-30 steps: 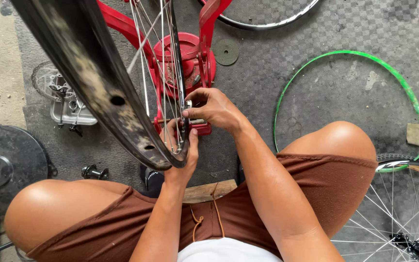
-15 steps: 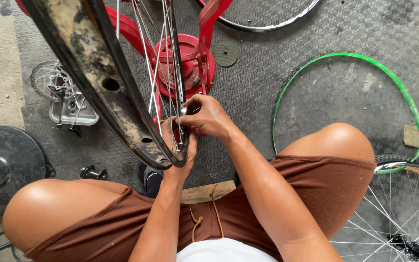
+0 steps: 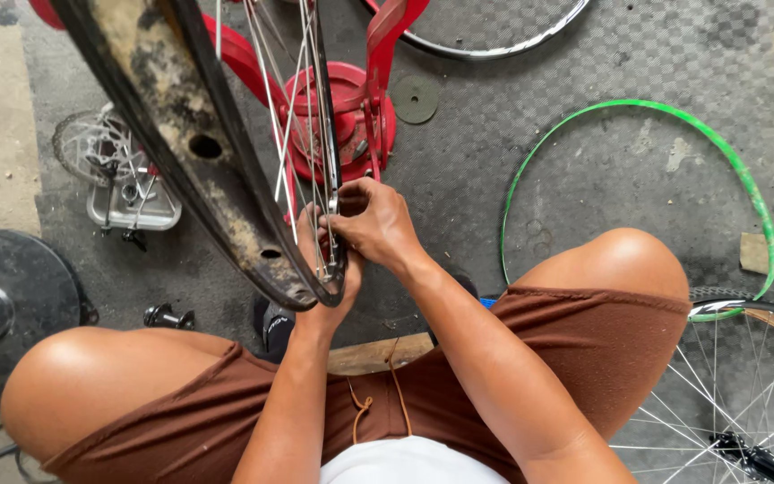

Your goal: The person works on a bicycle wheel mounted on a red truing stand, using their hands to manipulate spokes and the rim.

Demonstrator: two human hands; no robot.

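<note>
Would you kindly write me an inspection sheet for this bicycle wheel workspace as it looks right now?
Surface: dark grey checkered rubber mat on a concrete floor.
Job's things: black spoked wheel rim mounted upright in a red metal stand.
Clutter: bare green rim hoop; spoked wheel with tyre; silver rim; metal tray of small parts; dark round disc; wooden strip; black round weight.
Grippers: left hand grips the rim's lower edge; right hand pinches at the spokes by the rim.
Cables: nothing seen.
Surroundings: the person sits in brown shorts, knees on either side.
</note>
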